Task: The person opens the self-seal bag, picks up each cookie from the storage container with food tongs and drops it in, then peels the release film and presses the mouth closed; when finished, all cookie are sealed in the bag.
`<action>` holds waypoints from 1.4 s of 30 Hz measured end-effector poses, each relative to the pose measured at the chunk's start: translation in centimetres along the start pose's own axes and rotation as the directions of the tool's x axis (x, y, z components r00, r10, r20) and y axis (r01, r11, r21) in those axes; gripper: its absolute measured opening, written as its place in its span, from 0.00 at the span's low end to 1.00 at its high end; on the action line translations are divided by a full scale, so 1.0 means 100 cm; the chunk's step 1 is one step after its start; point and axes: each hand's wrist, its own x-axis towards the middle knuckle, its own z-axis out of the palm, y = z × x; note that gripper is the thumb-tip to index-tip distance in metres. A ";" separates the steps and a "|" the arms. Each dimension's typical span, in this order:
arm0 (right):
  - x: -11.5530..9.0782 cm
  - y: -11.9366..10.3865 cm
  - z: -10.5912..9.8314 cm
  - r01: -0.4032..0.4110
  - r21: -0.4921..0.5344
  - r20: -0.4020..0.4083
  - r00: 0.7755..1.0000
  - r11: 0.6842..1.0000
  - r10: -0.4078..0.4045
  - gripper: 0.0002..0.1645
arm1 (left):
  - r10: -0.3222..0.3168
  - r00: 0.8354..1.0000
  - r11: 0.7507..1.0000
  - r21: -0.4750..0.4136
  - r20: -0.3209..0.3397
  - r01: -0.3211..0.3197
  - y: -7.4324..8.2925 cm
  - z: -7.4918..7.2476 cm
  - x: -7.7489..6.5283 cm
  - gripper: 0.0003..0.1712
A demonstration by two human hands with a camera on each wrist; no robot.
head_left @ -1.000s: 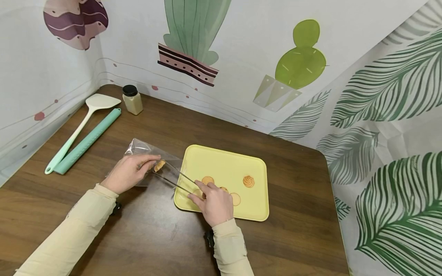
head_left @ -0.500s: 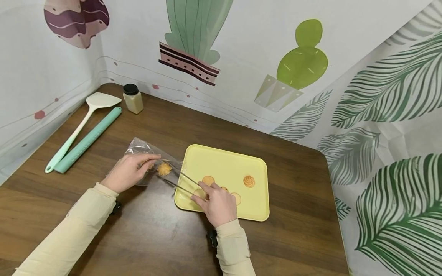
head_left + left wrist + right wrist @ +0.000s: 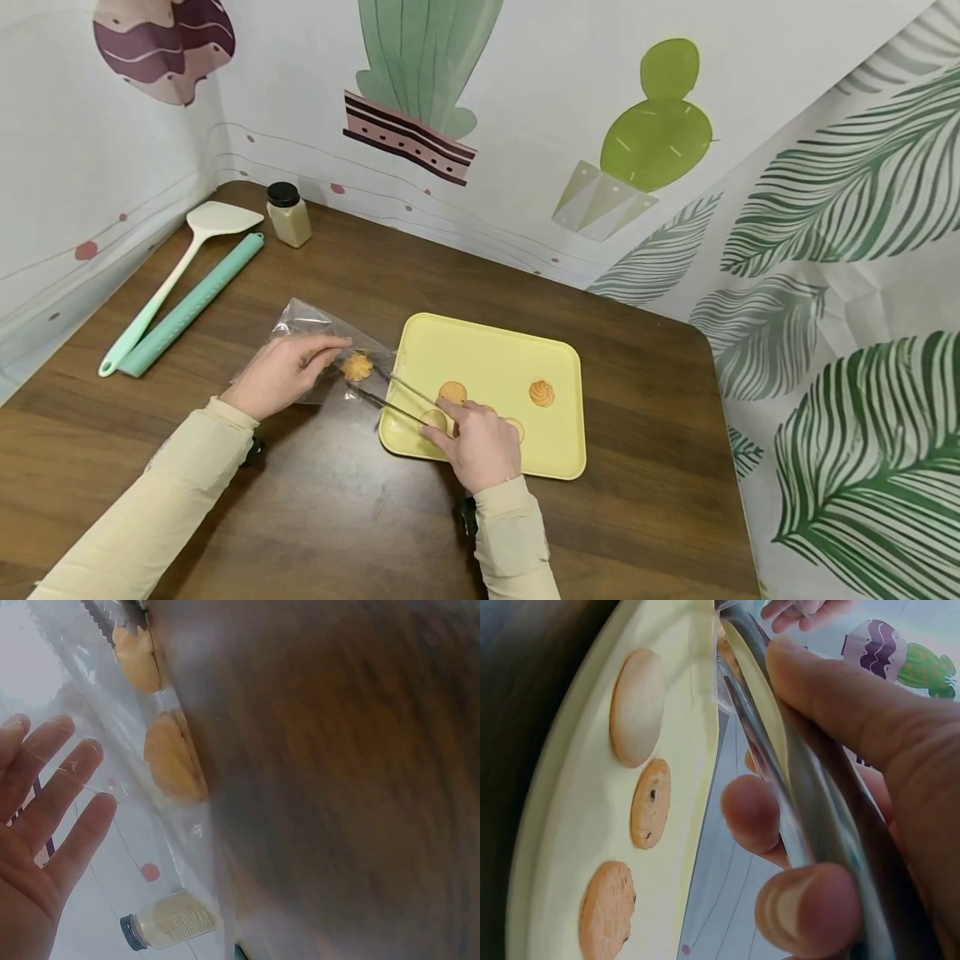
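My left hand [image 3: 288,375] pinches the upper edge of a clear plastic bag [image 3: 303,315] at its mouth; in the left wrist view several of its fingers are spread. Inside the bag lie a scalloped cookie [image 3: 357,367] and, in the left wrist view, another cookie [image 3: 174,756]. Metal tongs [image 3: 396,408] are gripped between thumb and fingers of my right hand [image 3: 483,446], above the tray. Their arms stand apart, with the tips inside the bag by the scalloped cookie. Whether they touch it is hard to tell.
A yellow tray [image 3: 487,342] holds several cookies, including a swirled cookie [image 3: 542,393] on its right and a round cookie [image 3: 453,392]. At the back left are a white spatula [image 3: 223,218], a turquoise stick-shaped thing [image 3: 197,302] and a black-lidded jar [image 3: 289,218].
The scalloped cookie has shifted right, turned flatter and come to lie in the bag. My right hand and the tongs have drawn back slightly right. The left hand keeps its place.
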 end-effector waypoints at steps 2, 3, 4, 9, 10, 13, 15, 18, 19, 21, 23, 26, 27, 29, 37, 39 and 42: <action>0.000 -0.001 0.000 0.004 0.004 0.005 1.000 1.000 -0.004 0.26 | 0.004 1.000 1.000 -0.001 -0.002 -0.004 0.000 0.000 0.000 0.15; 0.000 -0.001 0.000 0.007 0.004 0.004 1.000 1.000 -0.007 0.26 | 0.005 1.000 1.000 0.000 -0.002 -0.005 0.000 0.001 0.000 0.15; 0.001 -0.001 0.001 0.009 0.004 0.002 1.000 1.000 -0.009 0.26 | 0.004 1.000 1.000 -0.001 -0.002 -0.004 0.000 0.001 0.000 0.15; 0.002 -0.001 0.004 0.012 0.014 -0.011 1.000 1.000 -0.011 0.25 | -0.002 1.000 1.000 -0.006 0.001 0.002 0.001 0.001 0.000 0.15; 0.002 -0.001 0.004 0.011 0.017 -0.012 1.000 1.000 -0.011 0.25 | -0.003 1.000 1.000 -0.007 0.001 0.003 0.001 0.001 0.000 0.15; 0.003 -0.002 0.006 0.017 0.020 -0.017 1.000 1.000 -0.017 0.25 | -0.001 1.000 1.000 -0.008 0.002 0.001 0.001 0.001 0.000 0.15; 0.003 -0.002 0.008 0.025 0.018 -0.022 0.999 1.000 -0.024 0.25 | 0.001 1.000 1.000 -0.009 0.002 -0.001 0.002 0.001 0.000 0.14; 0.004 -0.003 0.009 0.028 0.017 -0.030 0.999 0.999 -0.027 0.25 | 0.003 1.000 1.000 -0.004 -0.004 -0.003 0.002 0.002 0.000 0.14; 0.004 -0.004 0.009 0.026 0.016 -0.031 0.999 1.000 -0.026 0.25 | 0.005 1.000 1.000 -0.004 -0.005 -0.005 0.002 0.002 -0.001 0.14; 0.005 -0.004 0.010 0.025 0.013 -0.034 0.999 1.000 -0.024 0.25 | 0.009 1.000 1.000 -0.001 -0.006 -0.009 0.002 0.002 -0.001 0.14; 0.005 -0.005 0.011 0.027 0.006 -0.038 0.999 1.000 -0.027 0.25 | 0.011 1.000 1.000 0.001 -0.008 -0.011 0.001 0.003 -0.001 0.14; 0.006 -0.006 0.013 0.039 -0.009 -0.044 0.998 0.999 -0.040 0.26 | 0.016 1.000 1.000 -0.001 -0.008 -0.016 0.001 0.003 -0.002 0.14; 0.007 -0.006 0.013 0.043 -0.013 -0.046 0.998 0.999 -0.044 0.26 | 0.017 1.000 1.000 -0.003 -0.008 -0.017 0.001 0.003 -0.001 0.14; 0.007 -0.006 0.014 0.052 -0.020 -0.049 0.997 0.998 -0.053 0.26 | 0.021 1.000 1.000 -0.003 -0.009 -0.021 0.001 0.003 -0.002 0.14; 0.010 -0.010 0.016 0.061 -0.019 -0.038 0.997 0.998 -0.061 0.26 | 0.026 1.000 1.000 -0.005 -0.014 -0.026 0.001 0.004 -0.002 0.14; 0.011 -0.011 0.016 0.063 -0.019 -0.041 0.997 0.998 -0.064 0.26 | 0.022 1.000 1.000 -0.007 -0.014 -0.022 0.001 0.004 -0.002 0.14; 0.012 -0.012 0.016 0.066 -0.020 -0.044 0.997 0.998 -0.067 0.26 | 0.017 1.000 1.000 -0.014 -0.012 -0.017 0.001 0.004 -0.002 0.14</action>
